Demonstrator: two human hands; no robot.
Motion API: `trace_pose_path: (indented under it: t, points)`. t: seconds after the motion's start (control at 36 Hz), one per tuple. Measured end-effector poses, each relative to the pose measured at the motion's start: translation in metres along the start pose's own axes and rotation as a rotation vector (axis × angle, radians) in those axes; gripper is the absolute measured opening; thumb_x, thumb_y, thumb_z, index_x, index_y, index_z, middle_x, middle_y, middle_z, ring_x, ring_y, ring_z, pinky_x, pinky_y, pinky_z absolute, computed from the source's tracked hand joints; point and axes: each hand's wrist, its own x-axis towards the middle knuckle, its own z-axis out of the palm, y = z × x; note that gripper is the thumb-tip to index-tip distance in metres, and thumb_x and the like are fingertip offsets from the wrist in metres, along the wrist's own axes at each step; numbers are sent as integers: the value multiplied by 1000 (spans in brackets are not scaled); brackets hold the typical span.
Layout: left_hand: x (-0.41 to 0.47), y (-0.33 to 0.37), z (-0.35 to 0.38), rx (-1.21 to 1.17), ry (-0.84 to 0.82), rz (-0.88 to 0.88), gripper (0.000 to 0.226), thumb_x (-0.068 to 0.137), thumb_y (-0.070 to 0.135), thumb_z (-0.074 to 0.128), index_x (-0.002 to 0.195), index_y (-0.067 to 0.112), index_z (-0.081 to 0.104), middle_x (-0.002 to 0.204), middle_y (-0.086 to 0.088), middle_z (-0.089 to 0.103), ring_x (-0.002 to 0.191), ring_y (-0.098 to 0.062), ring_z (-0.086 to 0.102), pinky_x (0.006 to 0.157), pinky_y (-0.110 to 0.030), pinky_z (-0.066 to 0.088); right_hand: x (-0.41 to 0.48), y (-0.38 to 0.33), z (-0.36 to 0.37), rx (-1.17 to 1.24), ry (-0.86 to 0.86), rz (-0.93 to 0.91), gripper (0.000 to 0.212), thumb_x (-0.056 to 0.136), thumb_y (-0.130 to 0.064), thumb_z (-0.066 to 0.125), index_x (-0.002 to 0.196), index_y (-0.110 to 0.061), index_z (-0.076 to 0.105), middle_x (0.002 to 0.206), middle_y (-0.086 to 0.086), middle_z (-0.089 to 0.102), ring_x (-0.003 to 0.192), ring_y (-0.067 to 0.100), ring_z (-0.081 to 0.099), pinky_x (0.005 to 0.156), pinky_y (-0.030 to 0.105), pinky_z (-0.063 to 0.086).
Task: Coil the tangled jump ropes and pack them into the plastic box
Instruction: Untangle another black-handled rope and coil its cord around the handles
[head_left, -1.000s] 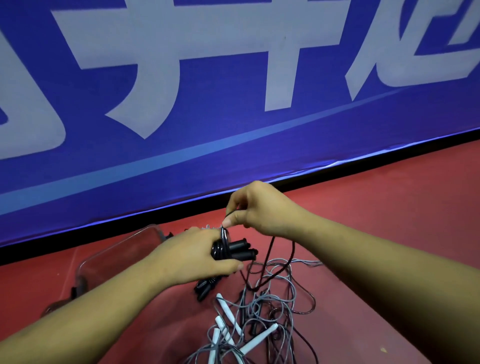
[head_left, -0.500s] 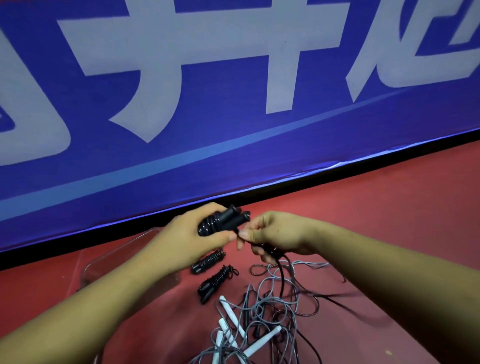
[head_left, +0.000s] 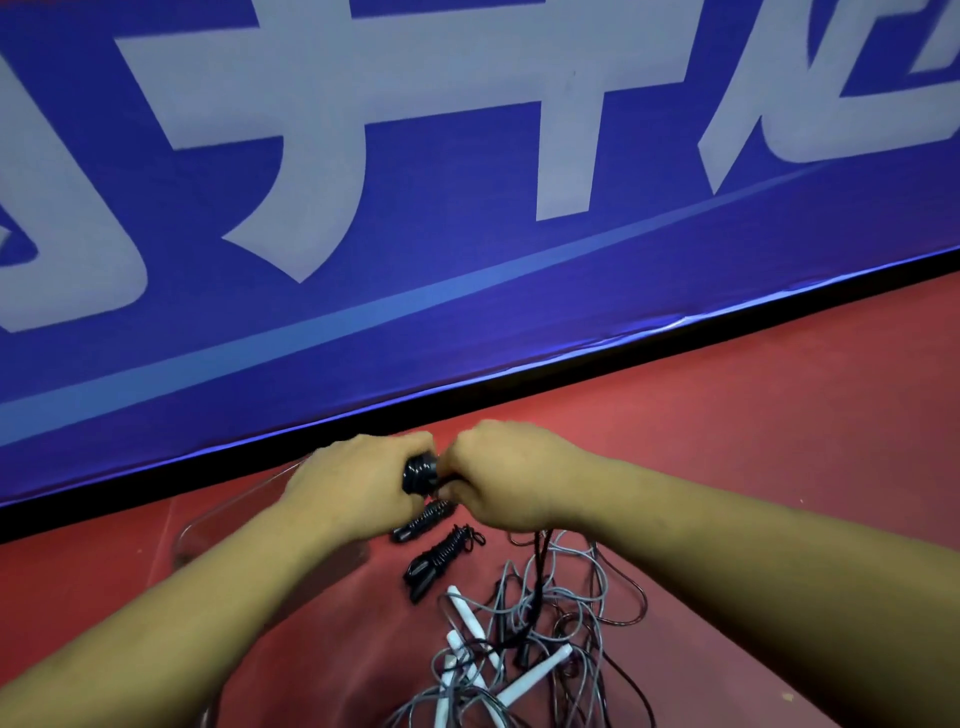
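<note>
Left hand clamps the black rope bundle; right hand pinches its cord beside it — wrap snugly, feeding slack from the tangle below, plastic box left.

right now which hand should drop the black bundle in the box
Left. The left hand already grips the black bundle, and the plastic box lies directly under that arm. The right hand holds the trailing cord.

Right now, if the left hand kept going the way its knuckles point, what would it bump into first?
The right hand, almost at once: only the black rope bundle gripped in the left hand lies between them. Depth is hard to judge.
</note>
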Motion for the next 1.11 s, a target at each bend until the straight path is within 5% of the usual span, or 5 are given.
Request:
trace_pose_path:
  t: [0.19, 0.36, 0.56, 0.72, 1.11]
  points:
    - [-7, 15, 4, -296, -140, 123, 66, 52, 93, 57, 99, 46, 58, 79, 17, 67, 80, -5, 63, 76, -38, 54, 0, 21, -13, 185, 200, 53, 35, 70, -39, 82, 88, -22, 58, 70, -5, 60, 74, 18, 55, 60, 33, 42]
    - [-13, 27, -1, -696, -89, 211, 17, 79, 50, 76, 90, 42, 66, 62, 14, 60, 54, -2, 51, 57, -24, 41, -4, 46, -12, 775, 124, 102, 17, 77, -17, 81, 78, -10, 66, 65, 9, 59, 47, 14, 43, 47, 25, 36]
    - [-15, 32, -6, -1088, 58, 81, 46, 73, 48, 81, 109, 38, 54, 64, -5, 68, 50, -20, 54, 53, -35, 43, -11, 59, 10, 1095, -93, 200, 35, 100, -12, 50, 69, -20, 64, 57, 3, 50, 41, 12, 41, 48, 24, 34]
    - [-9, 13, -17, -1073, 198, -96, 19, 84, 35, 75, 100, 30, 66, 64, -2, 64, 50, -16, 54, 46, -21, 42, -9, 49, 12, 1035, -197, 329, 25, 105, -31, 43, 113, -14, 59, 60, 1, 45, 46, 15, 48, 53, 26, 47]
    - [13, -46, -1, -747, 308, -337, 30, 78, 39, 81, 95, 31, 56, 76, -4, 63, 60, -23, 54, 51, -29, 36, -2, 7, 5, 770, -263, 351, 37, 106, -31, 39, 107, -3, 63, 65, 7, 40, 50, 19, 35, 44, 26, 34]
